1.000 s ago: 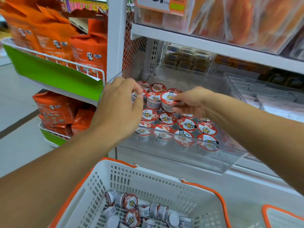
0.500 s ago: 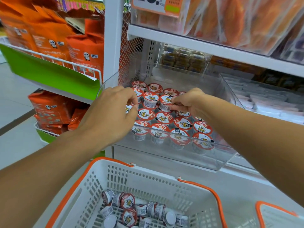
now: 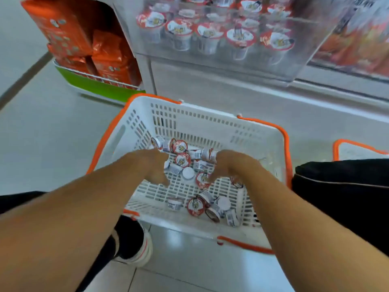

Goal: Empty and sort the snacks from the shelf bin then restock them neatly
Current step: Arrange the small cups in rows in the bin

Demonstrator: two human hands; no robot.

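1. White basket [image 3: 139,127] on the floor holds loose snack cups [image 3: 182,160]; more stand upright in the clear shelf bin [image 3: 294,66].
2. Restocking: left hand [image 3: 154,167] and right hand [image 3: 229,165] hover over the cups, fingers loosely spread, holding nothing.
3. Next, probably: pinch cups and lift them to the bin.

One head-worn view only — it looks steeply down and forward from above the person's arms. The white basket [image 3: 210,123] fills the frame's centre, close below; the clear shelf bin [image 3: 231,60] runs along the top edge, the floor [image 3: 52,133] down the left side.
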